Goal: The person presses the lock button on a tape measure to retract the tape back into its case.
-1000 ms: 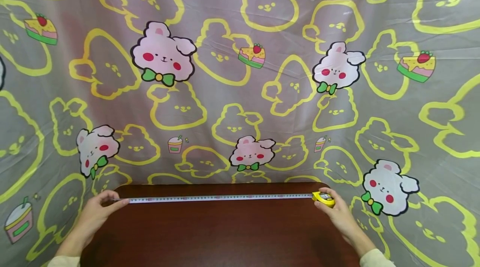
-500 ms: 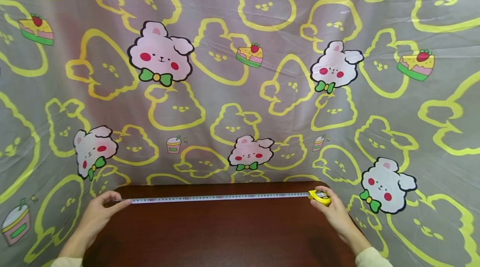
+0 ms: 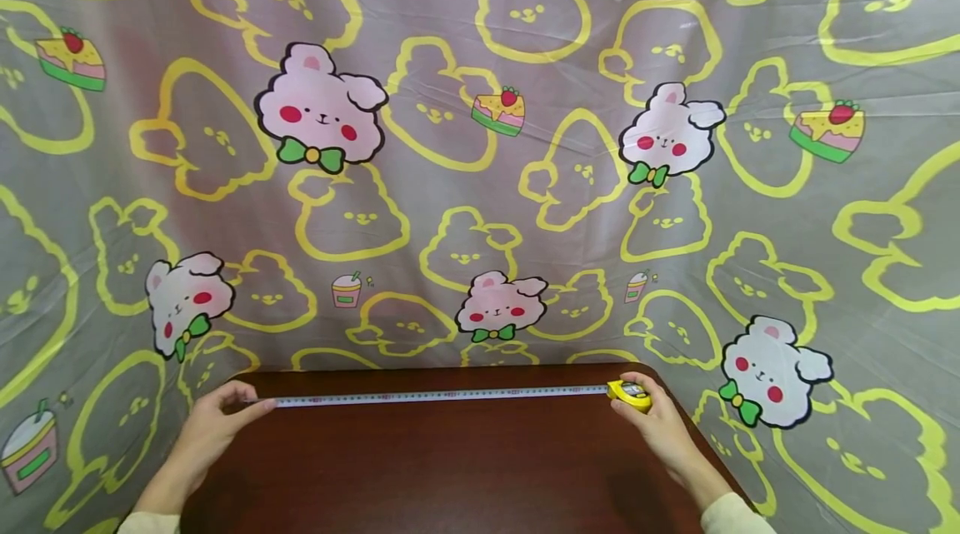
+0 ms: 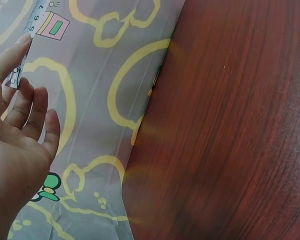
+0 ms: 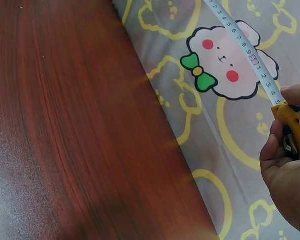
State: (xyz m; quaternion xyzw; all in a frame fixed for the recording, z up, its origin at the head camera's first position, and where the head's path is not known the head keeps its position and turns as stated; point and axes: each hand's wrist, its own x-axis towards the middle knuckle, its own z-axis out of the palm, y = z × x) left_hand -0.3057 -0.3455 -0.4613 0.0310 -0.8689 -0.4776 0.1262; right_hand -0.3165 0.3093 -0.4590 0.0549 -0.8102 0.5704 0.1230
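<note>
A yellow tape measure [image 3: 628,394] sits in my right hand [image 3: 663,426], gripped between thumb and fingers. Its white blade [image 3: 442,396] is drawn out leftward, nearly straight, above the far part of the dark brown table [image 3: 450,459]. At the other end my left hand [image 3: 213,426] pinches the blade's tip between thumb and fingers. In the left wrist view the metal end hook [image 4: 13,80] shows just below the thumb, with the other fingers loosely bent. The right wrist view has the blade coming out of the yellow case [image 5: 292,120], its numbers facing up.
Behind the table hangs a grey curtain [image 3: 450,176] with yellow outlines, white rabbit faces and cakes. It also runs down both sides, close to each hand. The table's far edge [image 3: 450,368] meets the curtain and has rounded corners.
Both hands have come closer together, the left moving right and the right moving left. The visible stretch of blade between them is shorter.
</note>
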